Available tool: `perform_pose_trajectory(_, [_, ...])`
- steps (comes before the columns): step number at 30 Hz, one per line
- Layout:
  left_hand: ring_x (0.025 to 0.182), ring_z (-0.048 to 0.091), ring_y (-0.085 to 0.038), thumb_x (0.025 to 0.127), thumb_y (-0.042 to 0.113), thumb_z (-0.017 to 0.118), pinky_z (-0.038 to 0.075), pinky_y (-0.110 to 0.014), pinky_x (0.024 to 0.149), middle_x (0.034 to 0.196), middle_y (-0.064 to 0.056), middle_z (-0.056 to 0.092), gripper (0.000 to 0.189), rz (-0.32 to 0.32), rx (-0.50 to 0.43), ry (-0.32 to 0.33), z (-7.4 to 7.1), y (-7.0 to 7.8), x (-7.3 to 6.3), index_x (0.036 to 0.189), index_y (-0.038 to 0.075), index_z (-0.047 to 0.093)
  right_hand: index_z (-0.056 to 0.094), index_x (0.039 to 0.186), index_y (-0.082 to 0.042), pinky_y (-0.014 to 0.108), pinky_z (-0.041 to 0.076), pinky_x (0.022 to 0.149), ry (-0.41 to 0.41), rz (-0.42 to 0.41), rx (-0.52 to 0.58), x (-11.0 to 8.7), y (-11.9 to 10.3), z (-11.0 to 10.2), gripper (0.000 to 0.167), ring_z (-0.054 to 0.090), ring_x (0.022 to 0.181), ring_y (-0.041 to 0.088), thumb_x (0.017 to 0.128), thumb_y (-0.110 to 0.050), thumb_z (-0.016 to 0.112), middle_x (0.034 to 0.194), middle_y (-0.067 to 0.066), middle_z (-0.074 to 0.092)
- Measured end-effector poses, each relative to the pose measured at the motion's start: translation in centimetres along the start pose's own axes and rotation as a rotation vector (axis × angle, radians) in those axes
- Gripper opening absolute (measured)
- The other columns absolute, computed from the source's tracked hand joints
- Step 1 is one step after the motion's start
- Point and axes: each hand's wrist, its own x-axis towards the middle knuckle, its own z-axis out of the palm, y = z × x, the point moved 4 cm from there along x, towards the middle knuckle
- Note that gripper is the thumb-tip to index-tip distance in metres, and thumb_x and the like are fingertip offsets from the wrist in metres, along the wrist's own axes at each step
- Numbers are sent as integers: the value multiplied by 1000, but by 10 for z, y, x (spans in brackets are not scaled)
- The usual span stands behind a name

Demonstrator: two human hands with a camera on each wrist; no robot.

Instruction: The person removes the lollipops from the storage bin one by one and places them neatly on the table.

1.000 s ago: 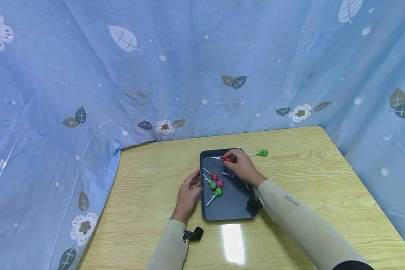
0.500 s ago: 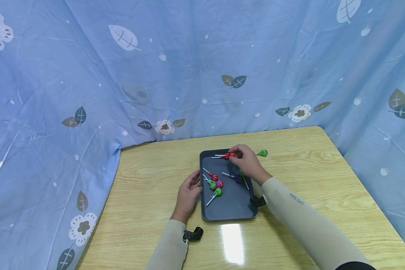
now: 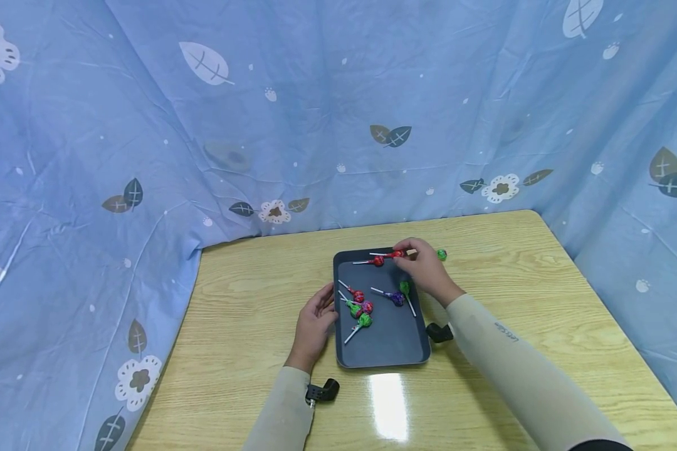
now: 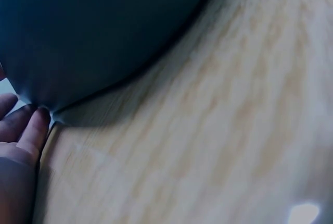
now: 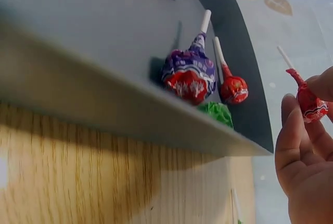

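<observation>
My right hand (image 3: 427,270) pinches a red-wrapped lollipop (image 5: 312,104) by its head, its white stick pointing left, over the far right of a dark grey tray (image 3: 386,344). A second red lollipop (image 3: 378,260) lies in the tray just left of it. Nearer me lie a purple lollipop (image 3: 397,299) and a green lollipop (image 3: 404,287) by the right wall. Along the left side several more lie close together, including a red lollipop (image 3: 358,296) and a green lollipop (image 3: 365,320). My left hand (image 3: 314,322) touches the tray's left edge with its fingers.
On the wooden table (image 3: 248,313), outside the tray, another green lollipop (image 3: 442,254) lies right of my right hand, partly hidden by it. A blue patterned curtain (image 3: 316,125) hangs behind the table and along its sides.
My right hand has shifted right and slightly away, carrying the red lollipop apart from the other red one. The purple and green lollipops beneath are now uncovered. My left hand stays still.
</observation>
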Motion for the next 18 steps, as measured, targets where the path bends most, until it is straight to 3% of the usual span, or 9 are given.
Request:
perform_pose_trajectory(10, [143,55,-32,97,-15,55,51,-35,114,157,-19,56,65,-2,-8,3,1,2,0,160,-1,50,71,125,2,34,57,75,23,-14,32,-2,5,-14,22,63,96,31,106,-9,71,127,16,62])
perform_pose_trajectory(18, [144,54,-35,96,-15,55,50,-35,115,157,-23,54,65,16,-16,-3,1,1,0,160,-4,49,68,129,5,28,56,73,64,-11,29,-4,16,-27,27,63,97,30,106,-9,70,126,18,66])
